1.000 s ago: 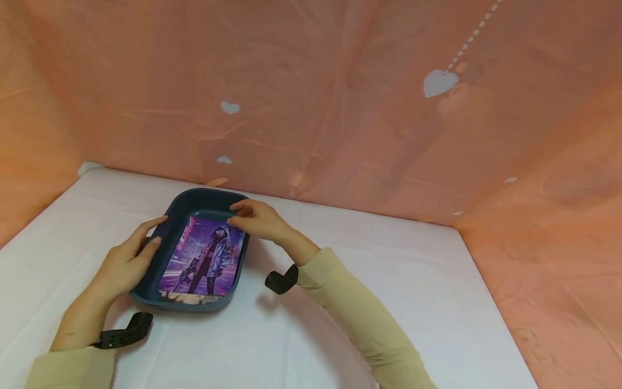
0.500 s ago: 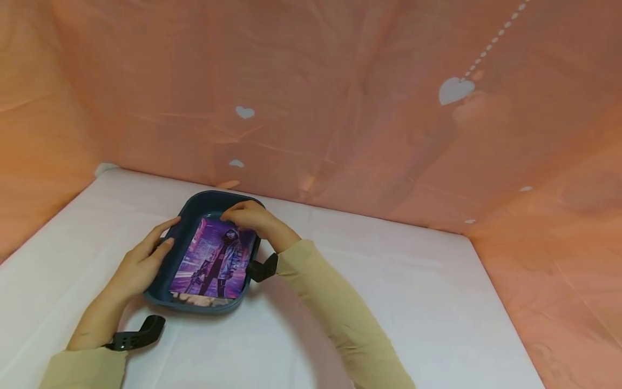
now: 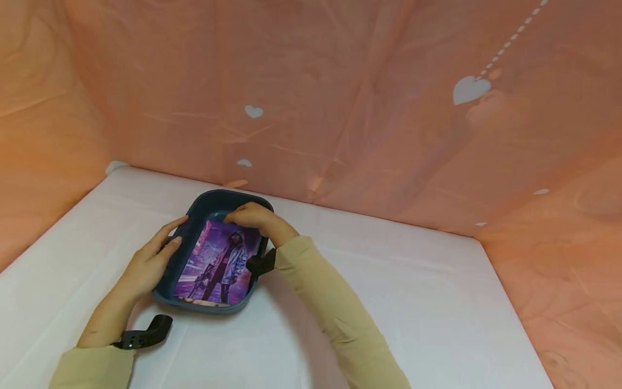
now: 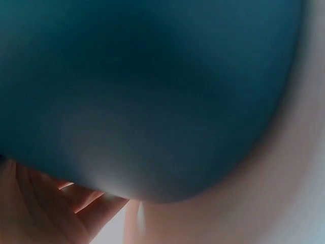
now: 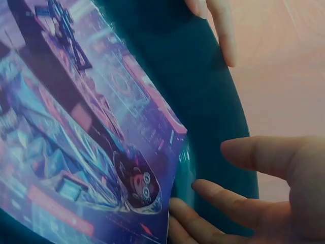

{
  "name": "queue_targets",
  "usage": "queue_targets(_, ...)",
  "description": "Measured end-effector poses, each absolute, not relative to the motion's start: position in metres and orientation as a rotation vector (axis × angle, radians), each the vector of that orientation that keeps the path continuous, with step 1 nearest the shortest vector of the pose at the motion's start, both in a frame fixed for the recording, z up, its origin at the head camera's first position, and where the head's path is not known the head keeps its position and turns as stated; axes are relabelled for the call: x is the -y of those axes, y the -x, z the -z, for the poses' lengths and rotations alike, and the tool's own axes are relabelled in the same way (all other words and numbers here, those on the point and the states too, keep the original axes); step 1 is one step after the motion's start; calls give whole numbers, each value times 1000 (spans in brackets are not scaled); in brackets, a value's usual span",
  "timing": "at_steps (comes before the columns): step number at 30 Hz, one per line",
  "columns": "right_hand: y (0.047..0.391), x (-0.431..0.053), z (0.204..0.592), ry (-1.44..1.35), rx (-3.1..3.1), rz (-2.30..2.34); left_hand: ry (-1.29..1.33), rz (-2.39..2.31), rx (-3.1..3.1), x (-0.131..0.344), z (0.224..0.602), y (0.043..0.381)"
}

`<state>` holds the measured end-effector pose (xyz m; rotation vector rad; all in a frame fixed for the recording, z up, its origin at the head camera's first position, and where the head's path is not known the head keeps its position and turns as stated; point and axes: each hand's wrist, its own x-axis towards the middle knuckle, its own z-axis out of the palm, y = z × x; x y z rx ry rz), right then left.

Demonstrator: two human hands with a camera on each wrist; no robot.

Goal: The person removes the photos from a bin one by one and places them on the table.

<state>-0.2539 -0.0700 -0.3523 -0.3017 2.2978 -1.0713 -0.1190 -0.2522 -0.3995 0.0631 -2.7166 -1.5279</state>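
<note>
So there's a dark teal-blue, deep, rounded rectangular tray (image 3: 209, 202) towards the far left of a white-covered tabletop (image 3: 389, 292), and a purple-and-pink rectangular picture print (image 3: 218, 265) with a hooded figure on it lies face up inside. A pale strip of another picture (image 3: 201, 302) peeks out at the near edge, so I'd guess the prints are stacked.

The left hand (image 3: 146, 265) grips the tray by its left side, thumb at the rim and fingers along the outer wall. Probably that's to steady it, and it keeps the hand off the print. Can't tell if the tray rests flat or is tipped up a little.

The right hand (image 3: 255, 217) reaches over the far right rim. From the right wrist view its fingers look spread and relaxed, not clamped on anything: thumb (image 5: 264, 152) and forefinger are clear of the print, with the lower fingertips right at its far edge. Touching or only very close? Hard to say. That placement makes sense to me for squaring up or nudging the print, since the edge is about the only handy bit.
</note>
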Motion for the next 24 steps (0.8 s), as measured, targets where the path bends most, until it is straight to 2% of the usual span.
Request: queue_targets(24, 247, 53, 342, 606, -2249, 1118, -57, 1530, 2719, 259, 401, 117)
